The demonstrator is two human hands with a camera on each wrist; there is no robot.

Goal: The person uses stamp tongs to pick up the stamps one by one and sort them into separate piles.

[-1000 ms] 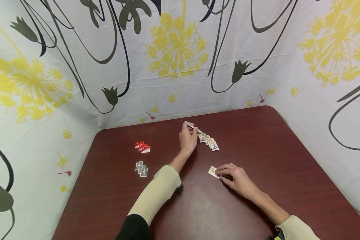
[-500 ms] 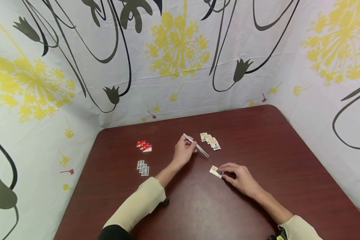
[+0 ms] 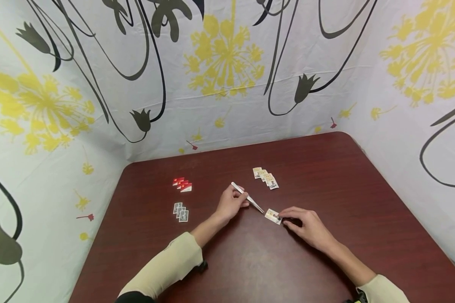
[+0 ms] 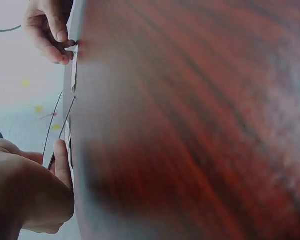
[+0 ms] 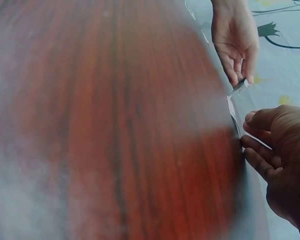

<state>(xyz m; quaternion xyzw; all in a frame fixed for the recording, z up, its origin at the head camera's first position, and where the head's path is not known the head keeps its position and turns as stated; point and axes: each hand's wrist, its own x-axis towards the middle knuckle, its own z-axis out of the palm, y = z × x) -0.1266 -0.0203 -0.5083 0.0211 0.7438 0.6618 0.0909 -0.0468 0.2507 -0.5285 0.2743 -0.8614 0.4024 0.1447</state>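
My left hand [image 3: 229, 204] pinches a pair of silver tweezers [image 3: 249, 199] between thumb and fingers. The tweezers' tips, slightly apart, point down right at the left corner of a small stamp [image 3: 273, 216] lying on the table. At that stamp's right edge are the fingertips of my right hand [image 3: 307, 225], its fingers loosely bent and the thumb held apart from them. In the left wrist view the two prongs of the tweezers [image 4: 70, 112] stand spread. The right wrist view shows the stamp [image 5: 232, 110] edge-on beside the right fingers.
Farther back, several yellowish stamps [image 3: 266, 178] lie overlapping in a slanted row. To the left are a row of red-and-white stamps [image 3: 182, 184] and, nearer, a row of grey ones [image 3: 180, 212]. The dark red table [image 3: 250, 261] meets a patterned cloth [image 3: 227, 113] behind it.
My left hand has come back from the yellowish row with the tweezers, down toward the single stamp. My right fingers have drawn back slightly, uncovering more of that stamp.
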